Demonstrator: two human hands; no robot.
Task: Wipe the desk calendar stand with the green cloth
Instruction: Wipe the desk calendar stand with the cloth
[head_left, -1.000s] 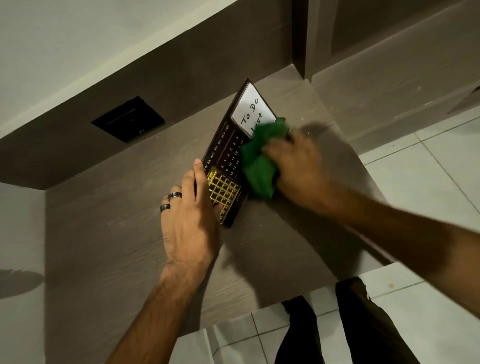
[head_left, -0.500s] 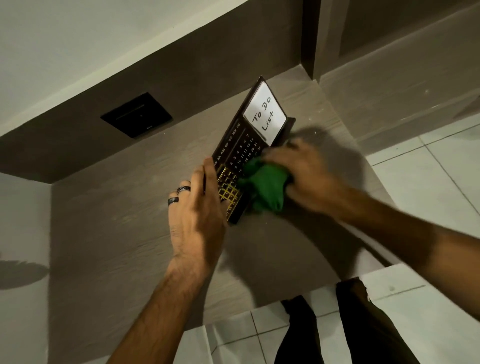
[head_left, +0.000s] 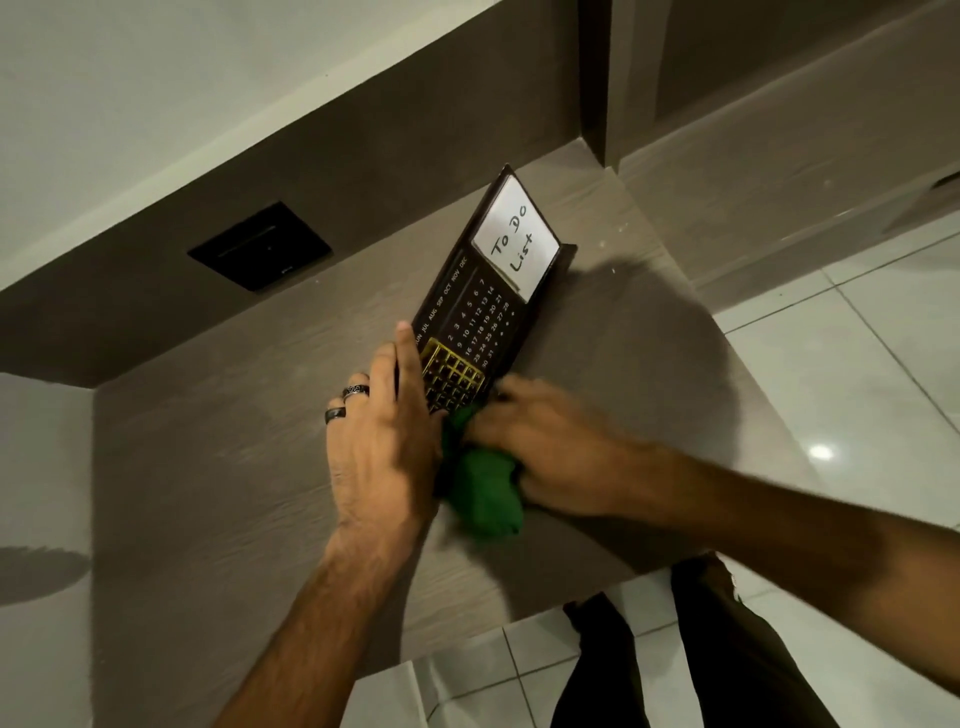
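Note:
The dark desk calendar stand (head_left: 483, 306) sits tilted on the brown wooden shelf (head_left: 208, 467), with a white "To Do List" card at its far end and a gold grid frame at its near end. My left hand (head_left: 382, 441) holds the stand's near left edge, fingers flat along its side, two rings showing. My right hand (head_left: 550, 452) grips the bunched green cloth (head_left: 485, 493) and presses it against the stand's near end. The stand's near corner is hidden by cloth and hands.
A black wall plate (head_left: 260, 252) sits in the brown back panel to the left. A brown pillar (head_left: 597, 78) rises behind the stand. White floor tiles (head_left: 857, 374) lie right and below the shelf edge, with my dark trouser legs (head_left: 691, 654) there.
My right hand has dragged the green cloth down the calendar face from near the white card to the stand's near end. The left hand stays on the left edge.

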